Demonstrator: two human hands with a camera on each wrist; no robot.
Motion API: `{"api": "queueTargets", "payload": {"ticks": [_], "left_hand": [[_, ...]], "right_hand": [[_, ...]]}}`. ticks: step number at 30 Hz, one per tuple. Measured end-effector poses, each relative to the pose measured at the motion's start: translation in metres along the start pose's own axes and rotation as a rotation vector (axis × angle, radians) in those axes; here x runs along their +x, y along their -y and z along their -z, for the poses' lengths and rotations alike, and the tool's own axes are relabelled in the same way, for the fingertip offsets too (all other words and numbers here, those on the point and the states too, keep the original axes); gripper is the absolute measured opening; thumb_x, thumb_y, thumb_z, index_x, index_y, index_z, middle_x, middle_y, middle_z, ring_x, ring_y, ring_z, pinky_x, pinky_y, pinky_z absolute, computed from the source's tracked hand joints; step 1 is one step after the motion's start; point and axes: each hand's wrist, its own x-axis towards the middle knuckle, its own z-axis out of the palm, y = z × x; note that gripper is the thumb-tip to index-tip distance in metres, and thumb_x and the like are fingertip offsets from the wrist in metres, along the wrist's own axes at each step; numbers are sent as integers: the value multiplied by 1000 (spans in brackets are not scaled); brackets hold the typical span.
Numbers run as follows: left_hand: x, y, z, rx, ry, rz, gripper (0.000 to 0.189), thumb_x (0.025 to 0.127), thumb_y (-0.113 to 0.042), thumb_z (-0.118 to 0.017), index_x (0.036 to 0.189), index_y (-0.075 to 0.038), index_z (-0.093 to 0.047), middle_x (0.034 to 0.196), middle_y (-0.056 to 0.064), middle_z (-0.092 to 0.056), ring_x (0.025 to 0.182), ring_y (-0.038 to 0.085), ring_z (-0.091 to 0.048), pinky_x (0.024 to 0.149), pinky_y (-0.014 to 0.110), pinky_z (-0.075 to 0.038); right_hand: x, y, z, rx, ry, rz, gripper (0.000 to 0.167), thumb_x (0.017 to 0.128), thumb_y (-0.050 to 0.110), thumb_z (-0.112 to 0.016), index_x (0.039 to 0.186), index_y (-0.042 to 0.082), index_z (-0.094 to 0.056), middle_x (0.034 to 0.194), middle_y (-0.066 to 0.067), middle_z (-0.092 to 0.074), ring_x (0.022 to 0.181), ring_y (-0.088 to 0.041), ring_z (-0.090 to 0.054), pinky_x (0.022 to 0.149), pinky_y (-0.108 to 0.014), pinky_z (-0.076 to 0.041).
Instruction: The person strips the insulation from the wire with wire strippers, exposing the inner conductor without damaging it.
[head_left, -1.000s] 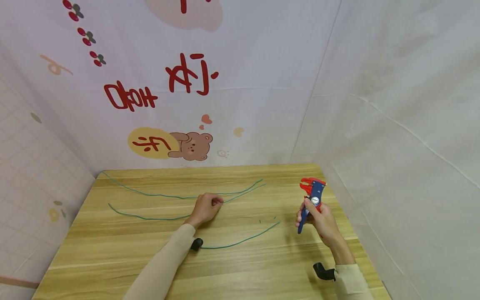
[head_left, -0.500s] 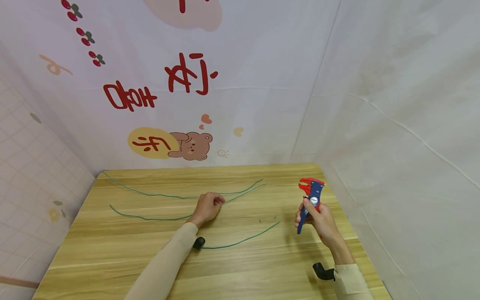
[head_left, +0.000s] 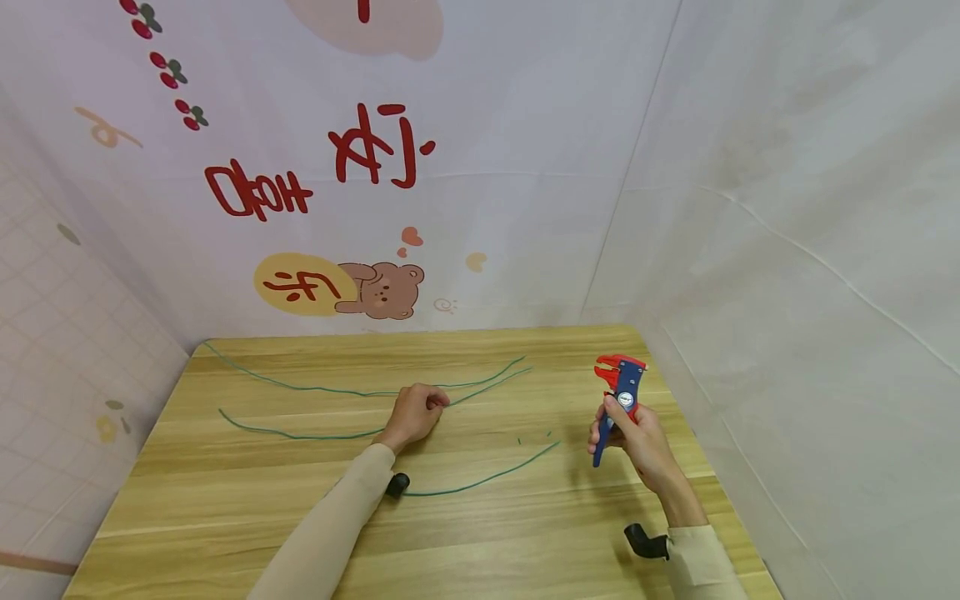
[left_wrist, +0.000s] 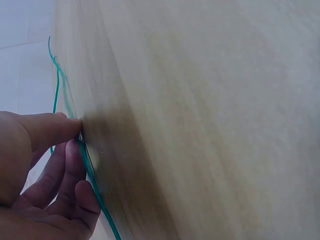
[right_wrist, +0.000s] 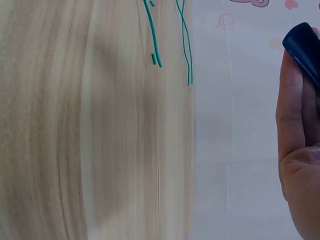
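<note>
Head view: what does the right hand (head_left: 643, 446) have?

"It grips a red-and-blue wire stripper (head_left: 626, 400) above the right side of the desk (head_left: 510, 550), its red jaws facing left."

"And the left hand (head_left: 412, 415)?"

"It seems to pinch the middle green wire (head_left: 300, 437) between thumb and fingertip, though the left wrist view is blurred right there."

"Other pieces?"

"A far green wire (head_left: 300, 387) runs beyond that hand; a near green wire (head_left: 483, 482) lies closer, two green snippets (head_left: 519, 442) near its right end."

My right hand (head_left: 639, 437) and angular blue-and-red wire stripper (head_left: 629, 379) have shifted slightly toward 9 o'clock; my left hand (head_left: 412, 415), slightly toward 3.
</note>
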Motion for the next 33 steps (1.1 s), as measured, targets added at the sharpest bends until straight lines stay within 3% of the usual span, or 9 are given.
{"api": "queueTargets", "payload": {"ticks": [3,8,14,19,26,28,31,32,33], "left_hand": [[-3,-6,4,-2,-1,-21,18,97,3,-74,100,-8,-87,98,6,-86,88,17,-76,80,31,-63],[-5,-5,5,10,-16,-20,19,97,3,-75,101,-10,-88,98,3,-86,87,13,-75,81,30,-63],[-2,6,-1,-1,-33,29,16,97,-2,-78,102,-13,-88,98,-2,-86,87,6,-72,82,30,-63],[0,12,-1,5,-30,7,10,101,-11,-82,109,-14,-87,104,-1,-86,90,7,-75,84,31,-65],[-2,15,4,21,-15,-2,14,105,-18,-78,115,-18,-87,112,-1,-85,100,12,-79,90,35,-67],[-6,12,6,8,-36,-26,14,104,-18,-77,115,-17,-87,111,1,-85,99,13,-79,89,35,-67],[-16,-22,21,-7,-30,1,16,104,-12,-77,117,-9,-86,114,8,-85,103,23,-80,94,42,-66],[-16,-22,21,-7,-36,-14,17,103,-12,-77,117,-8,-86,113,9,-85,102,24,-79,92,42,-66],[-20,-31,25,-10,-34,-23,17,103,-10,-76,117,-6,-85,113,11,-84,103,27,-79,93,45,-66]], "right_hand": [[0,0,-1,1,4,-1,48,125,32,-42,109,-10,-57,81,-1,-77,70,-21,-80,74,-44,-70],[0,0,-3,0,4,-8,49,125,32,-42,110,-12,-56,81,-1,-77,70,-20,-80,74,-44,-70],[-2,0,-5,-3,-1,-22,52,125,33,-42,112,-16,-54,81,-1,-77,71,-19,-80,75,-43,-70],[-2,-1,-5,-5,2,-22,53,125,34,-42,113,-16,-53,81,-1,-77,71,-20,-80,75,-43,-70],[-3,-3,-5,-6,7,-21,52,125,34,-41,112,-15,-54,81,-1,-77,71,-21,-81,75,-44,-70],[-3,-3,-5,-3,6,-20,54,125,34,-41,113,-18,-52,82,-1,-77,71,-21,-81,75,-44,-70],[-4,-4,-5,0,6,-19,49,125,34,-42,111,-10,-57,82,-2,-77,71,-21,-81,75,-44,-70],[-4,-4,-5,1,5,-19,47,125,34,-42,110,-7,-59,82,-2,-77,72,-21,-81,75,-44,-70],[-4,-4,-5,1,4,-19,45,125,34,-41,110,-5,-60,82,-2,-77,72,-21,-81,75,-44,-70]]}}
